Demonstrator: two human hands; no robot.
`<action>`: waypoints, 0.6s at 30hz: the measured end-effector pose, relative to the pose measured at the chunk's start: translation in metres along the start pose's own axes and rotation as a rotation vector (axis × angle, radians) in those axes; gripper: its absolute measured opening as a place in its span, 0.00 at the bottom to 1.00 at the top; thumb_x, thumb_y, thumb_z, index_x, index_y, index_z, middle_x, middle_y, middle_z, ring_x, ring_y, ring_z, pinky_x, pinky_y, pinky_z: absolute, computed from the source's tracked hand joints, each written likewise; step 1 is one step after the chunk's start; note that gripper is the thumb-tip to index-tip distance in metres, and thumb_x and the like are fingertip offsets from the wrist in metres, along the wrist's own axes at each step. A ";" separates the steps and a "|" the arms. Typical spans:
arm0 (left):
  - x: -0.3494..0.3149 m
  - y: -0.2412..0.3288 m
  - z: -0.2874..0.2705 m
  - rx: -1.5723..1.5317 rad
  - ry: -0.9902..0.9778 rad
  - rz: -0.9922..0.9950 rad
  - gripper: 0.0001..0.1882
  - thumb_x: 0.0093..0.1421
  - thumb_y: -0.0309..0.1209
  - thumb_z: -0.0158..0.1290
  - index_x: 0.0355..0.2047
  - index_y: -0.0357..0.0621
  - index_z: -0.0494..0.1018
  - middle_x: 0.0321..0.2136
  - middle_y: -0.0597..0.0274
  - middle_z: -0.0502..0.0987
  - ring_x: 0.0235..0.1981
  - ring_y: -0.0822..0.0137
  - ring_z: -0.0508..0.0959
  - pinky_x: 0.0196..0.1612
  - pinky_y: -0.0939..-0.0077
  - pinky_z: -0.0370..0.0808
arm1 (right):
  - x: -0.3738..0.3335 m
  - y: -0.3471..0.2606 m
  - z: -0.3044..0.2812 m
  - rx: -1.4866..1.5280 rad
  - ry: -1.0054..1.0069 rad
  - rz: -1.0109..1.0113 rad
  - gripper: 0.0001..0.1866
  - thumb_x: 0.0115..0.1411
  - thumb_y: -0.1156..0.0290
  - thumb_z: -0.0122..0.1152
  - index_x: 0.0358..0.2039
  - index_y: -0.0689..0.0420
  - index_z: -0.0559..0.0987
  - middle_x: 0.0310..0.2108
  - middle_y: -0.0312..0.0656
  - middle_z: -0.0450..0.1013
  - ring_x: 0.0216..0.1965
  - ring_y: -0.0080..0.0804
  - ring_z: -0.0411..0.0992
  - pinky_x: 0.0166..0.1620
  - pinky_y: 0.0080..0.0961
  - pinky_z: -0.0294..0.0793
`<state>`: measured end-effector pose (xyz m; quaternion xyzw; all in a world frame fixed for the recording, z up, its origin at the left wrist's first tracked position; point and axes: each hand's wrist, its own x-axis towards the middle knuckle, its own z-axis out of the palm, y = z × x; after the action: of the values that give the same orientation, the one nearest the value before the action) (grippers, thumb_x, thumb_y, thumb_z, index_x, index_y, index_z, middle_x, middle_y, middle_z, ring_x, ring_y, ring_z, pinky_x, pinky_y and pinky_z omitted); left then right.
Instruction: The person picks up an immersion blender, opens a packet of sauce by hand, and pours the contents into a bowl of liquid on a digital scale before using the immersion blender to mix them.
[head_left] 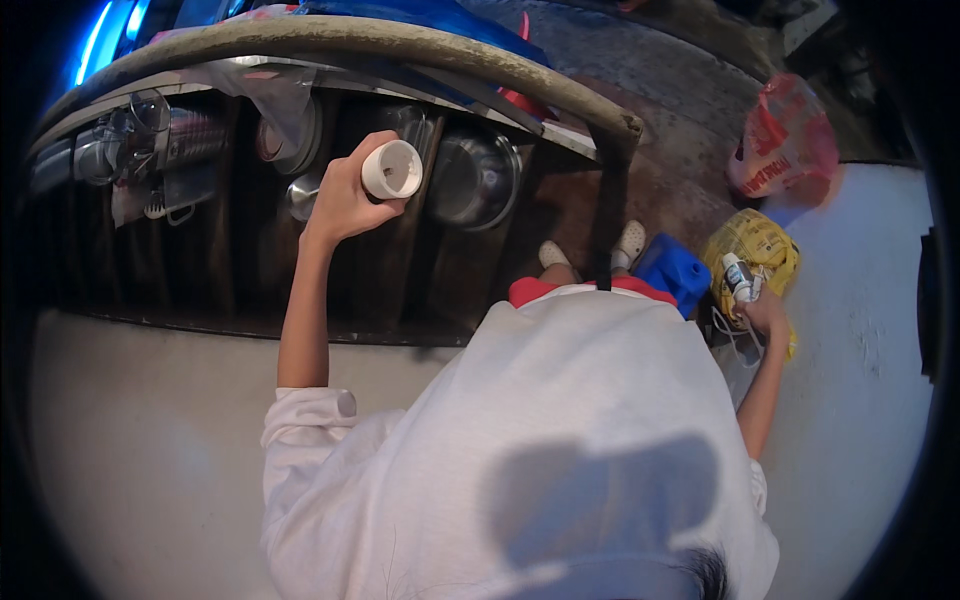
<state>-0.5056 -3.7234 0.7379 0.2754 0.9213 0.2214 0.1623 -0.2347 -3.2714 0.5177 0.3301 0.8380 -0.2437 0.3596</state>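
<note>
My left hand [342,202] is wrapped round a white cup [376,176], held out in front of a dark wooden shelf rack. Its mouth faces up, and a small dark speck shows inside. On the other side, my right hand [768,314] is closed on a small bottle [739,279] with a white cap and a dark label. Just behind the bottle is a yellow plastic bag [757,238]. A pale strap or loop [735,345] dangles beside my right hand; I cannot tell what it belongs to.
The rack [225,240] holds a metal basin [472,182], stacked plates [295,146] and utensils [157,205]. A thick wooden rail [400,38] runs along its top. A blue container [676,270] stands by my feet, with a red plastic bag [785,150] beyond it.
</note>
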 end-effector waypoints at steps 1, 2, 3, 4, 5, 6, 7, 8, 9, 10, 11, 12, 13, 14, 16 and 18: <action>-0.002 0.006 -0.003 -0.019 0.014 0.040 0.26 0.34 0.25 0.56 0.39 0.39 0.66 0.29 0.63 0.71 0.31 0.75 0.71 0.38 0.81 0.67 | 0.002 0.002 0.002 0.008 0.009 -0.004 0.31 0.31 0.63 0.63 0.39 0.64 0.70 0.35 0.58 0.70 0.40 0.50 0.68 0.43 0.35 0.66; -0.005 0.013 -0.006 -0.030 0.031 0.075 0.27 0.33 0.25 0.56 0.38 0.38 0.66 0.28 0.63 0.71 0.30 0.74 0.71 0.37 0.81 0.67 | 0.005 0.006 0.004 0.007 0.005 -0.013 0.32 0.31 0.63 0.63 0.39 0.64 0.70 0.35 0.57 0.70 0.40 0.50 0.68 0.43 0.35 0.66; -0.007 0.016 -0.007 -0.060 0.057 0.098 0.27 0.32 0.25 0.56 0.38 0.39 0.66 0.28 0.63 0.72 0.29 0.74 0.72 0.36 0.81 0.68 | 0.010 0.011 0.008 0.006 0.001 -0.021 0.32 0.31 0.63 0.63 0.40 0.64 0.70 0.35 0.57 0.70 0.40 0.51 0.68 0.43 0.35 0.66; -0.009 0.020 -0.008 -0.088 0.086 0.120 0.27 0.31 0.26 0.57 0.37 0.40 0.67 0.27 0.63 0.72 0.29 0.73 0.73 0.36 0.81 0.68 | 0.013 0.014 0.009 0.004 -0.002 -0.032 0.32 0.31 0.63 0.63 0.40 0.63 0.69 0.35 0.57 0.70 0.40 0.51 0.68 0.43 0.35 0.66; -0.011 0.023 -0.009 -0.117 0.115 0.142 0.27 0.30 0.27 0.57 0.37 0.41 0.67 0.27 0.62 0.73 0.28 0.73 0.74 0.36 0.81 0.69 | 0.014 0.015 0.010 0.001 0.009 -0.047 0.32 0.31 0.63 0.63 0.40 0.63 0.69 0.35 0.57 0.70 0.40 0.51 0.68 0.43 0.35 0.66; -0.013 0.027 -0.010 -0.134 0.130 0.177 0.27 0.29 0.26 0.58 0.36 0.40 0.67 0.28 0.64 0.73 0.28 0.74 0.74 0.35 0.82 0.69 | 0.015 0.017 0.010 -0.002 0.020 -0.062 0.33 0.31 0.63 0.63 0.40 0.63 0.69 0.35 0.57 0.70 0.40 0.51 0.68 0.43 0.35 0.66; -0.013 0.031 -0.012 -0.142 0.145 0.217 0.27 0.29 0.26 0.58 0.36 0.40 0.67 0.28 0.64 0.73 0.28 0.74 0.74 0.35 0.82 0.69 | 0.015 0.016 0.009 -0.003 0.032 -0.079 0.33 0.31 0.63 0.63 0.41 0.63 0.69 0.35 0.57 0.70 0.40 0.51 0.68 0.43 0.35 0.66; -0.014 0.035 -0.013 -0.149 0.160 0.257 0.27 0.29 0.26 0.58 0.36 0.40 0.67 0.28 0.64 0.73 0.28 0.74 0.74 0.35 0.82 0.69 | 0.014 0.014 0.007 -0.003 0.024 -0.073 0.33 0.31 0.63 0.63 0.41 0.64 0.69 0.36 0.58 0.70 0.40 0.51 0.68 0.43 0.35 0.66; -0.014 0.038 -0.014 -0.157 0.174 0.297 0.27 0.29 0.26 0.58 0.36 0.39 0.67 0.28 0.64 0.73 0.28 0.74 0.74 0.34 0.82 0.69 | 0.012 0.012 0.005 -0.003 0.016 -0.067 0.33 0.31 0.63 0.63 0.41 0.64 0.69 0.36 0.58 0.70 0.40 0.51 0.68 0.43 0.35 0.66; -0.013 0.042 -0.014 -0.160 0.177 0.306 0.27 0.29 0.26 0.58 0.36 0.39 0.67 0.28 0.64 0.73 0.28 0.73 0.74 0.34 0.82 0.69 | 0.010 0.010 0.003 -0.003 0.009 -0.057 0.34 0.31 0.63 0.63 0.42 0.65 0.68 0.37 0.58 0.69 0.40 0.51 0.68 0.44 0.35 0.66; -0.012 0.046 -0.014 -0.163 0.179 0.315 0.27 0.29 0.26 0.58 0.36 0.39 0.67 0.27 0.64 0.73 0.27 0.73 0.74 0.34 0.82 0.70 | 0.012 0.011 0.003 0.000 0.000 -0.058 0.34 0.31 0.63 0.63 0.42 0.65 0.68 0.37 0.58 0.69 0.40 0.51 0.68 0.44 0.35 0.66; -0.011 0.048 -0.015 -0.167 0.180 0.326 0.27 0.29 0.26 0.58 0.36 0.39 0.67 0.27 0.64 0.73 0.27 0.73 0.74 0.34 0.82 0.70 | 0.015 0.014 0.003 0.004 -0.009 -0.057 0.34 0.31 0.63 0.62 0.42 0.66 0.68 0.37 0.59 0.69 0.40 0.51 0.68 0.44 0.35 0.66; -0.010 0.049 -0.014 -0.162 0.170 0.312 0.27 0.29 0.26 0.58 0.36 0.39 0.67 0.26 0.63 0.73 0.27 0.72 0.75 0.34 0.82 0.70 | 0.016 0.015 0.002 0.005 -0.019 -0.053 0.34 0.31 0.63 0.62 0.42 0.67 0.68 0.37 0.59 0.69 0.40 0.51 0.68 0.44 0.34 0.66; -0.009 0.049 -0.013 -0.157 0.159 0.300 0.27 0.29 0.26 0.58 0.36 0.40 0.67 0.26 0.62 0.73 0.26 0.71 0.75 0.34 0.82 0.70 | 0.017 0.016 0.002 0.003 -0.014 -0.056 0.34 0.31 0.63 0.62 0.42 0.67 0.68 0.37 0.59 0.69 0.40 0.51 0.68 0.44 0.35 0.66; -0.005 0.050 -0.009 -0.096 0.112 0.244 0.27 0.30 0.27 0.57 0.36 0.41 0.67 0.24 0.60 0.73 0.25 0.67 0.76 0.33 0.79 0.70 | 0.017 0.015 -0.001 0.000 -0.003 -0.057 0.34 0.32 0.63 0.62 0.41 0.68 0.68 0.37 0.60 0.69 0.41 0.51 0.68 0.44 0.35 0.66; 0.004 0.046 -0.003 0.016 0.040 0.156 0.26 0.32 0.29 0.57 0.36 0.43 0.67 0.23 0.57 0.73 0.25 0.62 0.76 0.31 0.75 0.72 | 0.022 0.023 0.004 -0.010 0.028 -0.060 0.34 0.31 0.63 0.62 0.41 0.69 0.68 0.36 0.60 0.69 0.40 0.51 0.68 0.44 0.35 0.66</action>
<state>-0.4897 -3.6873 0.7630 0.3433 0.9017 0.2317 0.1237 -0.2275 -3.2504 0.4947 0.3063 0.8537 -0.2456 0.3420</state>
